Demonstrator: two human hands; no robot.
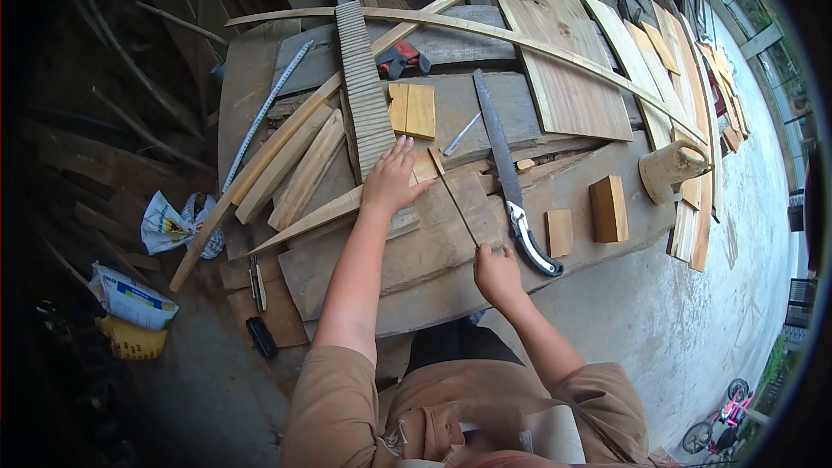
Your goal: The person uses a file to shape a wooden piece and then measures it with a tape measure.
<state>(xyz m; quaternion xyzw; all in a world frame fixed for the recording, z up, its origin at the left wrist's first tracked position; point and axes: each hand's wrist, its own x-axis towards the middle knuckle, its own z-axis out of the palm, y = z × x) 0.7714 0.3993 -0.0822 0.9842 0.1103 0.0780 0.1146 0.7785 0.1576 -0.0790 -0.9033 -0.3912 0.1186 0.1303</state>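
Note:
My left hand [393, 178] lies flat with its fingers spread on a pale tapered wood piece [325, 215], beside the lower end of a long strip with many cross grooves [361, 78]. My right hand [497, 276] is closed round the near end of a thin dark file-like tool [454, 198], whose far end rests at the right end of the pale wood. Right of that tool lies a pruning saw [497, 130] with a black and grey handle. A yellowish wood block [412, 110] sits just beyond my left fingers.
On the workbench [416, 295] are a small upright block [609, 210], a flat block [559, 233], a worn cup [666, 172], a red and black tool [401, 61], a measuring tape [264, 117] and long boards [568, 61]. Bags [133, 296] lie at the left.

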